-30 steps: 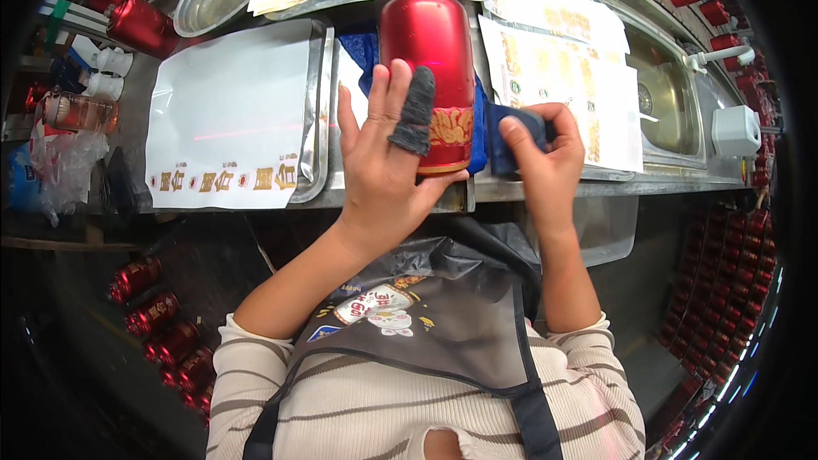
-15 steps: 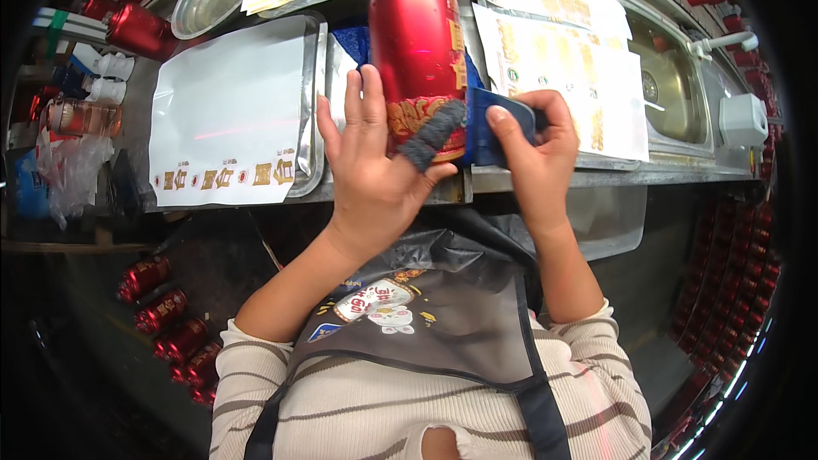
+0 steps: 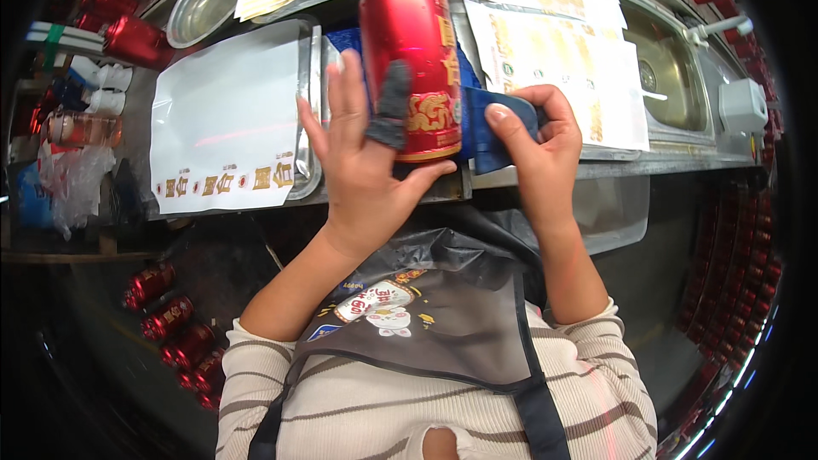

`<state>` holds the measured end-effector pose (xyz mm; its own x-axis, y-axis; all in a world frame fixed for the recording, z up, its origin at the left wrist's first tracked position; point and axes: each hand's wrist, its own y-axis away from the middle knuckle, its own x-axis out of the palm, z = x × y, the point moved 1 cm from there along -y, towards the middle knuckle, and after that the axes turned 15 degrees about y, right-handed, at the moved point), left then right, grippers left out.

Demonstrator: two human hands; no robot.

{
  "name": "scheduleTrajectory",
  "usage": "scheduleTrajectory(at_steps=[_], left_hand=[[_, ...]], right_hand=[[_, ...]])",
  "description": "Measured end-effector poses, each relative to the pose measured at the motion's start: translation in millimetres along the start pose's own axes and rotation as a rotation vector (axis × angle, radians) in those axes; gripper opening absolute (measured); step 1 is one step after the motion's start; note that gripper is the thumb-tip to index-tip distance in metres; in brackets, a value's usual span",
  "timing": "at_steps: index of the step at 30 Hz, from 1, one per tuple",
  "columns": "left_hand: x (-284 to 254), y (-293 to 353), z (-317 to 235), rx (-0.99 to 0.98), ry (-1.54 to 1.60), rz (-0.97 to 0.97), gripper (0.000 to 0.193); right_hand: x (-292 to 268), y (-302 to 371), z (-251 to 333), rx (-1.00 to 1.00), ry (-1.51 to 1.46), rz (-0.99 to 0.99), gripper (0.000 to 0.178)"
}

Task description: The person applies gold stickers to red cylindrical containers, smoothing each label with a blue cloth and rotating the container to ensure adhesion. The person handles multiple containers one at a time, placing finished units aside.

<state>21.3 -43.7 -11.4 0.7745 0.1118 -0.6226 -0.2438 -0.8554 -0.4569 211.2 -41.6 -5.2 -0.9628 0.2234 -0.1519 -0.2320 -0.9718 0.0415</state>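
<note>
A shiny red bottle [image 3: 409, 43] with gold decoration lies on its side over a blue cloth [image 3: 467, 55], its neck pointing away from me. My left hand [image 3: 362, 140] rests against the bottle's left side and near end, fingers spread, with a dark grey wrap around the index finger. In my right hand [image 3: 541, 132] a flat blue scraper [image 3: 496, 132] is pinched between thumb and fingers. The scraper's edge is against or very close to the bottle's right side, beside the gold pattern; exact contact cannot be made out.
At left, a metal tray [image 3: 312, 119] bears a white decal sheet [image 3: 226, 111]. More printed sheets [image 3: 554, 77] lie at right before a steel sink [image 3: 673, 77]. A round metal bowl [image 3: 204, 4] stands at the back left. Red bottles [image 3: 175, 315] line the floor.
The bottle has rolled, so its gold pattern and lettering now face differently. My left hand has shifted slightly left, its wrapped finger more upright. The scraper stays at the bottle's right side.
</note>
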Motion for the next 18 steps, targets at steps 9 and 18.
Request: scheduleTrajectory(at_steps=[9,18], left_hand=[[-7,-3,21,-0.219,0.336,0.123,0.106],[4,-14,23,-0.429,0.865,-0.083,0.05]], right_hand=[[-13,-8,-11,0.065,-0.063,0.009,0.016],[6,-12,-20,0.124,0.062,0.269,0.015]])
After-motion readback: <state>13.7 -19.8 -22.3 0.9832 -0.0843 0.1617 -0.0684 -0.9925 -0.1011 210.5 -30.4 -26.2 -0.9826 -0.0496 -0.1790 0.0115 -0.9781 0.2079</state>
